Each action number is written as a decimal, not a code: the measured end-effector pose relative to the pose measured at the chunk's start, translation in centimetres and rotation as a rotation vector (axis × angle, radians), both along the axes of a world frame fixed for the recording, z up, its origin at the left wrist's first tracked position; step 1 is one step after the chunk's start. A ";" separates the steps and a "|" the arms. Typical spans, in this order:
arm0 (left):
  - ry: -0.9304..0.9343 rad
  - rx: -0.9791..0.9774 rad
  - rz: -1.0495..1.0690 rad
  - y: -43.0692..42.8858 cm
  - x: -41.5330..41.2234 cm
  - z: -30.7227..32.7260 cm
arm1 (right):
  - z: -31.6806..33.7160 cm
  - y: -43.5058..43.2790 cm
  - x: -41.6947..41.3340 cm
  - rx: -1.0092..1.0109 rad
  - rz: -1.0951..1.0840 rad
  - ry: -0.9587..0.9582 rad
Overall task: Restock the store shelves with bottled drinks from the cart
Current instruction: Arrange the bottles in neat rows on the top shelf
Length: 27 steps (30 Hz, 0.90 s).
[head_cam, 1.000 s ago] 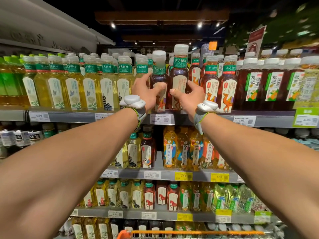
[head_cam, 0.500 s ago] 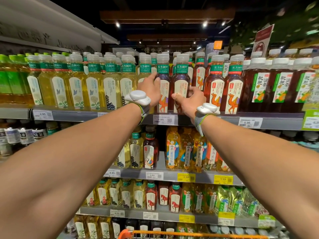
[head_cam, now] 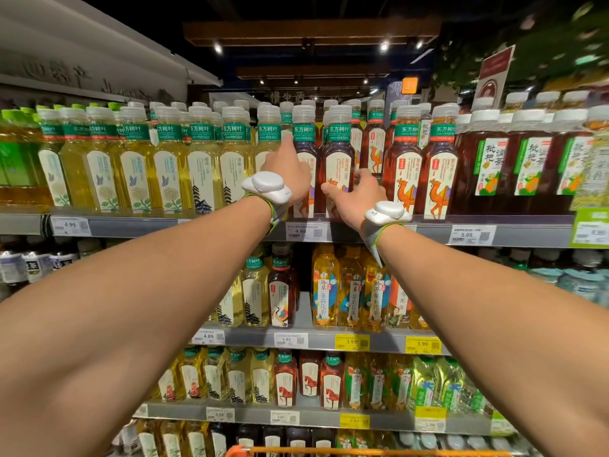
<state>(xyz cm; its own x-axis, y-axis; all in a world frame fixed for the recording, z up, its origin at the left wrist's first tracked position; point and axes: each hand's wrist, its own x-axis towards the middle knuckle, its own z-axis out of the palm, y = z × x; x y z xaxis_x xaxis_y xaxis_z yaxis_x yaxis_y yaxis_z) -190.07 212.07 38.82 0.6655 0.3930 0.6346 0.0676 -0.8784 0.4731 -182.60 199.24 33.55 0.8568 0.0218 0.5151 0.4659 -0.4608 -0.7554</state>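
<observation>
There are two hands, the left hand (head_cam: 288, 173) and the right hand (head_cam: 361, 194), and two white wrist devices (head_cam: 267, 189). Four camel-label bottles (head_cam: 403, 173) stand in the top front row. Three horse-label bottles (head_cam: 331, 385) and one orange cart handle (head_cam: 362, 451) show lower down.

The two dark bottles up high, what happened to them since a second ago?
Both came down from the air onto the top shelf, into the row. The left hand has straightened its fingers against the left dark bottle; the right hand still holds the right dark bottle. The other bottles stayed put.
</observation>
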 end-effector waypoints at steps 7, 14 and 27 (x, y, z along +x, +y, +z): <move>0.007 -0.069 0.059 -1.5 0.4 0.5 | -0.2 -0.3 -0.6 0.009 0.017 0.000; -0.005 -0.091 0.037 -1.4 0.3 0.0 | 0.0 -0.3 -0.8 0.016 0.026 0.008; -0.137 -0.378 -0.111 -3.8 -1.7 -1.0 | 0.3 -1.8 -2.7 -0.138 0.081 0.025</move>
<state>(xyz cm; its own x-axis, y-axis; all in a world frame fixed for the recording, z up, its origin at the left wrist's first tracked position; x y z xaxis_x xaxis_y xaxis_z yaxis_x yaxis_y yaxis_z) -191.81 208.23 37.81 0.6363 0.5459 0.5451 -0.1038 -0.6396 0.7617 -185.26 197.47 33.84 0.8621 0.1604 0.4808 0.4873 -0.5228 -0.6994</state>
